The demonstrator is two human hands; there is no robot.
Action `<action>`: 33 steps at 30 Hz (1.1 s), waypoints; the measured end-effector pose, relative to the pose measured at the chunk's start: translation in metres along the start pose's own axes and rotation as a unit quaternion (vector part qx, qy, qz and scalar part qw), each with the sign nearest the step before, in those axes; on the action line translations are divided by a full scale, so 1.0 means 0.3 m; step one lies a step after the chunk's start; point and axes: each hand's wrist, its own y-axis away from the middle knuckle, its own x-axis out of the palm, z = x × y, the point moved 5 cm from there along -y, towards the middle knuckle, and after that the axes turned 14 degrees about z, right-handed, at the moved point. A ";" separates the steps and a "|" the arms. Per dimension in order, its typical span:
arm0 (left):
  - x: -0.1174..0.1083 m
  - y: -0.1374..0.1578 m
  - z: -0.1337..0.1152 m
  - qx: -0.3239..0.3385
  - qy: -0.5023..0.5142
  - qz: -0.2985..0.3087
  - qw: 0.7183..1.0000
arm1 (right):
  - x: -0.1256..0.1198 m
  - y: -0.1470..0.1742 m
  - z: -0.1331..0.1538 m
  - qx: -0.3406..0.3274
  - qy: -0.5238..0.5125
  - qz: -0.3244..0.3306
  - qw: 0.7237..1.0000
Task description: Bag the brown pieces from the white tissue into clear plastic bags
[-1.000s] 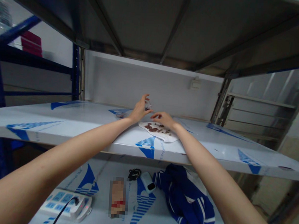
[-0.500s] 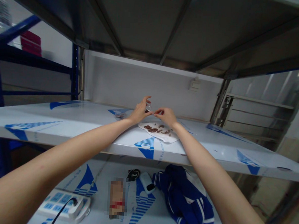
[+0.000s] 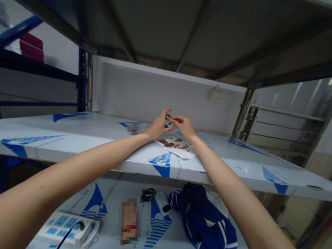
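Closest to me on the lower shelf (image 3: 106,234) I see a white power strip (image 3: 63,227) with a black cable (image 3: 66,238) plugged in, then a tan object (image 3: 129,221) too pixelated for me to identify. Just past it lie a small black item (image 3: 147,195), a pale blue device (image 3: 162,203) and, to the right, a crumpled blue garment (image 3: 197,219) with white stripes. Both forearms reach above these to the upper shelf (image 3: 228,161), where a white cloth (image 3: 181,154) lies flat, bearing scattered brown pieces (image 3: 167,143). Just beyond the cloth, I have the left hand (image 3: 159,126) curled around a small clear packet (image 3: 168,124) with something dark in it. The right hand (image 3: 186,128) has its fingertips bunched at the packet; I cannot tell whether they grip anything. Another clear packet (image 3: 132,130) rests left of the left hand. Farthest off, a switch (image 3: 215,94) sits on the pale wall (image 3: 156,90).
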 end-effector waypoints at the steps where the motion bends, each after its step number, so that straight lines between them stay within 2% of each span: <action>1: -0.003 0.000 -0.001 -0.005 -0.004 -0.006 1.000 | 0.000 0.002 0.004 0.000 0.013 0.004 1.000; 5: -0.012 0.001 -0.006 -0.020 -0.018 -0.018 0.999 | 0.001 0.010 0.022 -0.003 0.062 0.017 0.998; 11: -0.022 0.004 -0.014 -0.022 -0.061 -0.036 0.997 | -0.014 0.013 0.027 -0.014 0.090 -0.011 0.996; 16: -0.058 0.016 -0.039 -0.071 -0.109 -0.093 0.987 | -0.037 0.019 0.028 -0.015 0.136 -0.044 0.990; 20: -0.079 0.013 -0.036 -0.093 -0.072 -0.114 0.987 | -0.055 0.028 0.049 -0.030 0.217 -0.049 0.974; 26: -0.087 0.008 -0.019 -0.107 -0.011 -0.122 0.987 | -0.069 0.048 0.093 -0.071 0.327 -0.020 0.942; 29: -0.093 0.009 -0.026 -0.108 -0.014 -0.117 0.987 | -0.077 0.049 0.093 -0.078 0.317 -0.027 0.945; 33: -0.106 0.013 -0.038 -0.101 -0.048 -0.127 0.986 | -0.079 0.036 0.071 -0.094 0.219 -0.042 0.970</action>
